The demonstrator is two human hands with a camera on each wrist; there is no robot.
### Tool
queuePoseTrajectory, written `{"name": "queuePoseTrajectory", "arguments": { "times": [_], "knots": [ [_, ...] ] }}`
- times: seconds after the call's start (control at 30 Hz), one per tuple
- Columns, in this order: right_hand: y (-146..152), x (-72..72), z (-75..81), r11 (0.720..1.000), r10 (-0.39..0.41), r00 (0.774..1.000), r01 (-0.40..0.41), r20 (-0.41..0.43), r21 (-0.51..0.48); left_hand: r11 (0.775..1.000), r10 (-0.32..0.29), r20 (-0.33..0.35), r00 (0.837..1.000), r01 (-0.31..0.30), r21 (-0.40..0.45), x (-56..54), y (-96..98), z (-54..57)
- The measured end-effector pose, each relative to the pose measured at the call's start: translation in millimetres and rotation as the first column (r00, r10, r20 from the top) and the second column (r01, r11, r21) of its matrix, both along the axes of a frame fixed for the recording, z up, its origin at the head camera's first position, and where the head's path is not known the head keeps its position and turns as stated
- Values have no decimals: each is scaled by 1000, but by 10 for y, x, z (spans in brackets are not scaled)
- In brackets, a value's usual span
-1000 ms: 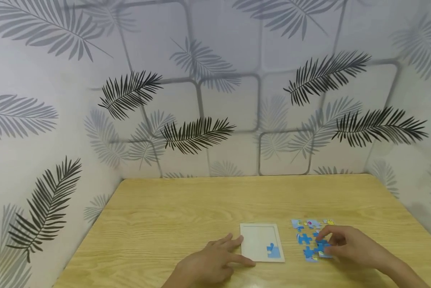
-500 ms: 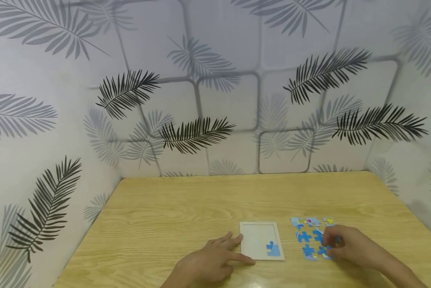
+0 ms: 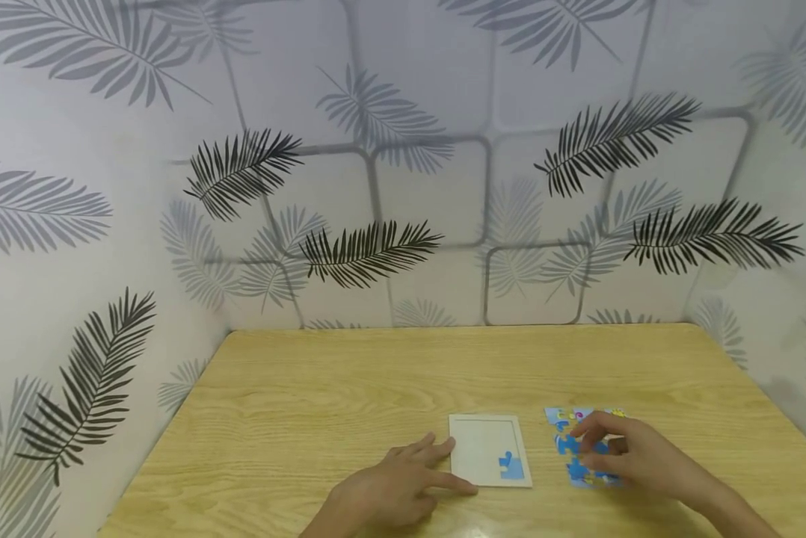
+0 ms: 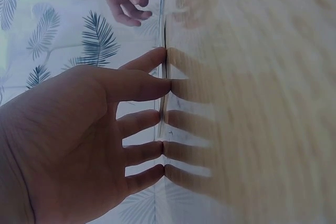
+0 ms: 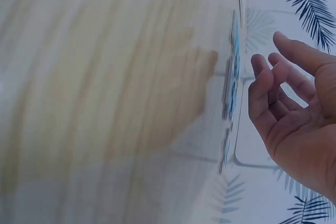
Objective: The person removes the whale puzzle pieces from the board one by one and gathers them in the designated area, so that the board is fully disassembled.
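A white puzzle frame [image 3: 477, 452] lies flat on the table, with one blue jigsaw piece [image 3: 512, 468] at its lower right corner. My left hand [image 3: 403, 482] rests at the frame's left side, its spread fingertips on the edge and the thumb along the bottom left corner. Several loose jigsaw pieces [image 3: 576, 472], mostly blue, lie in a cluster to the right. Over that cluster is my right hand [image 3: 645, 459], hiding its right part. In the right wrist view, the right hand [image 5: 299, 114] stands off the pieces, fingers loosely bent, thumb apart, nothing between them.
The wooden table [image 3: 349, 396] reaches back to a wall [image 3: 430, 291] with a leaf pattern. Similar walls stand on the left and right. A strip of tabletop separates the frame from the loose pieces.
My right hand first works at the right-hand pieces, then shifts left and lifts over the cluster with thumb and fingers parted. The left hand and the frame stay put.
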State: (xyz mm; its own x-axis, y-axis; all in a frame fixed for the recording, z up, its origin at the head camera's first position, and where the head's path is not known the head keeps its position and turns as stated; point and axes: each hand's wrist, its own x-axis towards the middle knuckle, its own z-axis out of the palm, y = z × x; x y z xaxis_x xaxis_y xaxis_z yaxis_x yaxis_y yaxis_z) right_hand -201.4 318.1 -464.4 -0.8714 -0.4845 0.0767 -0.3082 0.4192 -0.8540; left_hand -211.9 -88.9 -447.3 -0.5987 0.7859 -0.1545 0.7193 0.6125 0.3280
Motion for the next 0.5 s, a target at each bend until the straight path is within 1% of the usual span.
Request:
{"name": "queuePoseTrajectory", "arguments": {
  "times": [0.13, 0.23, 0.33, 0.5],
  "knots": [
    [-155, -22, -4, 996, 40, 996, -34, 79, -78, 1000, 3, -2, 1000, -3, 0, 17, 11, -17],
    [-299, -37, -18, 995, 52, 993, -42, 107, -91, 1000, 4, -14, 1000, -4, -2, 35, 19, -32],
    [-451, -54, -30, 997, 45, 994, -39, 99, -61, 1000, 12, -21, 1000, -12, -6, 56, 30, -39],
    [-655, -85, -51, 998, 61, 998, -61, 22, 12, 1000, 19, -29, 999, -20, -13, 83, 55, -51]
  ]
}}
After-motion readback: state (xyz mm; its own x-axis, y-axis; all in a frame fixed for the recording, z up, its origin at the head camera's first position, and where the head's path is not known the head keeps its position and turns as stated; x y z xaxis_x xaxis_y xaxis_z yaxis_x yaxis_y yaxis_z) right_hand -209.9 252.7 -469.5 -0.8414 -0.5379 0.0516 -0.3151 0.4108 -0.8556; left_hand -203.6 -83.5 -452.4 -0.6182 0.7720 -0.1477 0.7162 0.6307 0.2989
